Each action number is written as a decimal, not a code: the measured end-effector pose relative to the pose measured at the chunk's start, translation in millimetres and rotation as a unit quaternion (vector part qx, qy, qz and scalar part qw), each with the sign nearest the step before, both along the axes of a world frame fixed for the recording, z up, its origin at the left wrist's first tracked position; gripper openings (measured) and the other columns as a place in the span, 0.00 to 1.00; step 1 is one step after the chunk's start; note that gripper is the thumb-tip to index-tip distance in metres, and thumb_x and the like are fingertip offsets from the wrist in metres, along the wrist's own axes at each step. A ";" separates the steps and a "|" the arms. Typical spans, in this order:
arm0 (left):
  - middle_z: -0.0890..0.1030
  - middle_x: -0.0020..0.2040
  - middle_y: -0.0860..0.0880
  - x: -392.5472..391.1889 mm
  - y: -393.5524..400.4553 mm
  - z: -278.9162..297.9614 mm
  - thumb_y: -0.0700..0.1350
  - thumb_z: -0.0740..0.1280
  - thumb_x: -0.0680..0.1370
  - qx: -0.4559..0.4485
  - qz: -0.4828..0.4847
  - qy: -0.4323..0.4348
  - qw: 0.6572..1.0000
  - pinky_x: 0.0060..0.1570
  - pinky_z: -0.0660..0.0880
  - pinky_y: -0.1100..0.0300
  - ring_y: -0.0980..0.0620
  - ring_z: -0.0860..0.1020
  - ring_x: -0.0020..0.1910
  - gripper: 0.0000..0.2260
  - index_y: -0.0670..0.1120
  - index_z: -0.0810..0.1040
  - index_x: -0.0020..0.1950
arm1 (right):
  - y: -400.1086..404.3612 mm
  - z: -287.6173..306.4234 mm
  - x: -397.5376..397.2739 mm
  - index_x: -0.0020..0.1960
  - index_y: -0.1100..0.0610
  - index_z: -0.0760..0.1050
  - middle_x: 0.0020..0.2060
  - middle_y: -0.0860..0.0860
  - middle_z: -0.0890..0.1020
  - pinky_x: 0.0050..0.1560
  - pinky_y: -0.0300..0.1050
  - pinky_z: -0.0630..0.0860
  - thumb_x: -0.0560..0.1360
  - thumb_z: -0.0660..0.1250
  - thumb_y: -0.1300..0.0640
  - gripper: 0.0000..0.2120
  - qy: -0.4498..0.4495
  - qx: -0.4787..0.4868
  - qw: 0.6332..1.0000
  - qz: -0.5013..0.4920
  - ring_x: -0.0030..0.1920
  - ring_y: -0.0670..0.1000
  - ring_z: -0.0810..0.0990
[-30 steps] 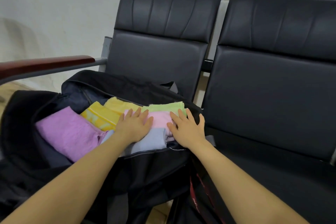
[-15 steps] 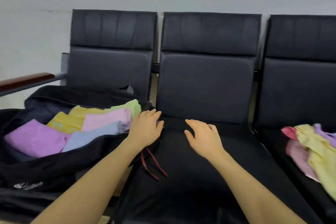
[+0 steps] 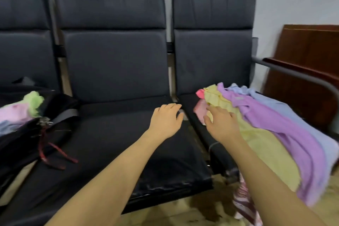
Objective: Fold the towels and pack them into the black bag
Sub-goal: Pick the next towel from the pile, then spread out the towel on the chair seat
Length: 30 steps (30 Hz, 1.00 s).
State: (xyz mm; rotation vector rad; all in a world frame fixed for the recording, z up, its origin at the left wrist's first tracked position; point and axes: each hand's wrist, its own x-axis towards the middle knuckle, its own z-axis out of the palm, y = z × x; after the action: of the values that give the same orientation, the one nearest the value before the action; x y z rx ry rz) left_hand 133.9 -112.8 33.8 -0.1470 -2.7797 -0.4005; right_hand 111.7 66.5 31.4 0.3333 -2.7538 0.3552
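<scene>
The black bag (image 3: 16, 134) lies on the left seat at the frame's left edge, with folded pink, green and blue towels (image 3: 20, 110) showing inside. A loose heap of unfolded towels (image 3: 271, 130) in yellow, purple, light blue and pink covers the right seat. My right hand (image 3: 220, 124) reaches over the heap's near left corner, fingers extended, above the pink and yellow cloth; whether it touches is unclear. My left hand (image 3: 166, 121) hovers over the middle seat's right side, fingers loosely spread, holding nothing.
Three black padded seats (image 3: 113, 134) stand in a row against a pale wall. A grey metal armrest (image 3: 293, 75) bounds the right seat, with brown wooden furniture (image 3: 310, 64) behind it. Red straps (image 3: 53, 152) trail from the bag onto the middle seat. A striped cloth (image 3: 244, 202) hangs below.
Both hands left the folded towels in the bag and swept right across the middle seat. The view turned right, bringing the unfolded heap under my right hand.
</scene>
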 end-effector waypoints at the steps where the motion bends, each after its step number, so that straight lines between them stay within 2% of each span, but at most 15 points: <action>1: 0.71 0.70 0.49 -7.7 18.7 -0.2 0.49 0.56 0.82 0.008 -0.017 0.000 1.000 0.65 0.65 0.51 0.46 0.69 0.68 0.19 0.47 0.69 0.72 | 16.8 -2.3 -3.4 0.66 0.54 0.71 0.63 0.52 0.76 0.59 0.48 0.63 0.80 0.57 0.52 0.17 -0.001 0.003 1.000 -0.024 0.63 0.55 0.72; 4: 0.78 0.57 0.46 -28.5 72.4 -4.3 0.46 0.57 0.81 0.045 -0.066 -0.015 0.997 0.55 0.69 0.51 0.42 0.74 0.59 0.14 0.46 0.74 0.64 | 64.5 -13.0 -14.2 0.66 0.55 0.70 0.63 0.54 0.75 0.62 0.50 0.59 0.79 0.58 0.50 0.17 -0.007 -0.003 0.995 -0.104 0.63 0.56 0.71; 5: 0.78 0.58 0.46 -35.1 88.9 -7.1 0.46 0.57 0.81 0.056 -0.079 -0.025 0.995 0.55 0.67 0.52 0.42 0.73 0.59 0.14 0.47 0.74 0.65 | 78.7 -17.1 -17.3 0.67 0.54 0.69 0.63 0.54 0.74 0.63 0.51 0.58 0.79 0.58 0.49 0.18 -0.016 0.000 0.992 -0.126 0.63 0.56 0.70; 9: 0.71 0.70 0.49 -57.8 142.4 -24.3 0.50 0.56 0.82 0.048 -0.121 -0.066 0.989 0.65 0.59 0.52 0.46 0.66 0.69 0.18 0.49 0.68 0.72 | 121.6 -37.3 -27.3 0.66 0.55 0.68 0.65 0.54 0.72 0.65 0.54 0.57 0.78 0.59 0.46 0.20 -0.051 -0.008 0.983 -0.174 0.66 0.58 0.67; 13: 0.67 0.72 0.51 -73.2 175.7 -36.3 0.48 0.54 0.82 0.047 -0.138 -0.071 0.987 0.62 0.58 0.52 0.47 0.65 0.69 0.18 0.48 0.66 0.72 | 143.5 -51.6 -32.3 0.66 0.59 0.66 0.63 0.56 0.72 0.62 0.54 0.56 0.79 0.59 0.47 0.21 -0.003 -0.045 0.974 -0.220 0.63 0.59 0.67; 16: 0.63 0.75 0.51 -80.9 194.3 -37.4 0.47 0.53 0.83 0.050 -0.170 -0.059 0.982 0.63 0.58 0.52 0.49 0.61 0.72 0.19 0.50 0.64 0.74 | 157.1 -54.0 -37.8 0.62 0.60 0.70 0.59 0.58 0.75 0.57 0.52 0.56 0.80 0.58 0.50 0.16 0.003 -0.076 0.964 -0.256 0.60 0.60 0.70; 20: 0.57 0.78 0.52 -94.3 207.2 -34.5 0.50 0.51 0.84 0.041 -0.188 -0.078 0.978 0.68 0.52 0.51 0.53 0.55 0.75 0.19 0.52 0.62 0.75 | 162.5 -54.5 -42.6 0.54 0.57 0.74 0.49 0.54 0.78 0.52 0.49 0.54 0.79 0.60 0.56 0.07 0.069 -0.143 0.963 -0.216 0.53 0.58 0.74; 23: 0.57 0.78 0.53 -101.5 208.7 -28.4 0.51 0.49 0.84 0.056 -0.208 -0.070 0.974 0.70 0.50 0.50 0.54 0.54 0.76 0.19 0.55 0.61 0.76 | 159.8 -53.9 -39.8 0.49 0.55 0.75 0.43 0.50 0.78 0.46 0.44 0.51 0.77 0.63 0.60 0.03 0.148 -0.204 0.955 -0.159 0.47 0.55 0.76; 25: 0.60 0.76 0.54 -103.2 209.0 -21.7 0.53 0.49 0.84 0.104 -0.227 -0.083 0.965 0.71 0.51 0.50 0.53 0.56 0.75 0.19 0.56 0.64 0.74 | 159.0 -49.7 -38.7 0.45 0.54 0.76 0.41 0.48 0.79 0.45 0.42 0.49 0.75 0.64 0.59 0.03 0.206 -0.240 0.941 -0.119 0.44 0.52 0.76; 27: 0.70 0.69 0.55 -102.8 209.1 -17.1 0.57 0.48 0.81 0.161 -0.253 -0.093 0.950 0.69 0.58 0.46 0.51 0.64 0.70 0.19 0.56 0.71 0.66 | 156.6 -40.8 -36.4 0.43 0.54 0.77 0.39 0.45 0.78 0.45 0.41 0.51 0.73 0.64 0.57 0.03 0.251 -0.274 0.925 -0.082 0.43 0.46 0.74; 28: 0.75 0.59 0.57 -100.4 209.1 -15.7 0.59 0.47 0.79 0.186 -0.262 -0.089 0.943 0.66 0.63 0.44 0.51 0.70 0.62 0.19 0.58 0.73 0.59 | 155.3 -36.5 -34.9 0.42 0.54 0.77 0.39 0.43 0.77 0.46 0.42 0.52 0.73 0.65 0.57 0.04 0.264 -0.290 0.918 -0.065 0.43 0.44 0.72; 30: 0.73 0.40 0.61 -96.7 206.4 -16.9 0.61 0.48 0.76 0.240 -0.255 -0.077 0.933 0.59 0.68 0.39 0.50 0.73 0.47 0.14 0.60 0.71 0.43 | 154.0 -30.8 -31.0 0.42 0.53 0.77 0.40 0.41 0.76 0.47 0.42 0.54 0.73 0.66 0.56 0.03 0.273 -0.309 0.910 -0.034 0.42 0.42 0.72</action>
State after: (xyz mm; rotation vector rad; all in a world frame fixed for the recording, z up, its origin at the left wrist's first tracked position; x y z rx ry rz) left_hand 37.2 93.6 16.9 -0.7496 -2.6598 -1.2486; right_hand 80.7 220.4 0.6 0.1360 -1.9723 0.9252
